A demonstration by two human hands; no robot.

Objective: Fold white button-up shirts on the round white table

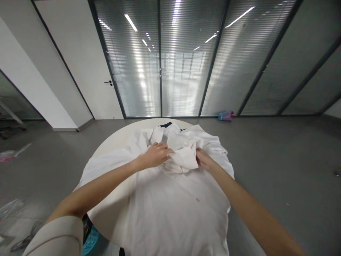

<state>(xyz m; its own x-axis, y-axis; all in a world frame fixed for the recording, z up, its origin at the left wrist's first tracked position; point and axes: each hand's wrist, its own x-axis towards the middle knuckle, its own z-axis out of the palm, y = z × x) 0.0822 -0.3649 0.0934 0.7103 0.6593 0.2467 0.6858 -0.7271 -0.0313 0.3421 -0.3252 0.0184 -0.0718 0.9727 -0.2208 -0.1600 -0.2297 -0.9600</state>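
Note:
A white shirt [181,213] with a small mark on its front lies spread over a round table, its lower part reaching toward me. Around its neck the cloth is bunched, and a collar-like flap [186,158] stands up in folds. My left hand [157,155] is closed on the left side of this flap, with the fingertips partly lost in the folds. At the flap's right edge, my right hand [204,159] pinches the cloth; its fingertips are mostly hidden. Something dark [166,124] shows at the shirt's far edge.
The pale round table [112,145] shows bare at the left. Below its near left edge is a blue basket [91,241]. A blue-and-pink basket [226,116] lies by the glass wall. Clear plastic [12,208] and a cable [26,238] lie on the floor at left.

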